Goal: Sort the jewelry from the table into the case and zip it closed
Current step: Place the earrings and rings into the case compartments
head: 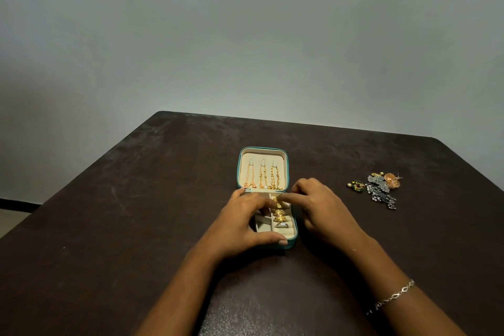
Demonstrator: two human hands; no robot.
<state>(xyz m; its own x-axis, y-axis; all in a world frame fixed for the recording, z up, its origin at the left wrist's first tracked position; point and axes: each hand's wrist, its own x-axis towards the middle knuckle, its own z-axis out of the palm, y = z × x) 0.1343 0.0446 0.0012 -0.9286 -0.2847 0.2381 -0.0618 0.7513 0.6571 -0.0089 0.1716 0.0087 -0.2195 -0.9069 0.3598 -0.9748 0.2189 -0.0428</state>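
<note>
A small teal jewelry case (pixel 289 157) lies open in the middle of the dark table, lid flat at the back. Three gold chains (pixel 263 175) hang on hooks in the cream lid. Gold rings (pixel 279 215) and a silver ring (pixel 282 225) sit in the right-hand roll slots of the base. My left hand (pixel 242 222) lies over the left part of the base, its thumb on the front rim, fingers reaching toward the rings. My right hand (pixel 319 206) is at the right side of the case, its index finger stretched onto a gold ring at the back of the slots.
A loose pile of earrings (pixel 381 189) lies on the table to the right, silver, orange and gold pieces together, with a green and gold earring (pixel 357 185) at its left. The table's far edge (pixel 300 123) runs close to a plain wall. A silver bracelet (pixel 392 296) circles my right wrist.
</note>
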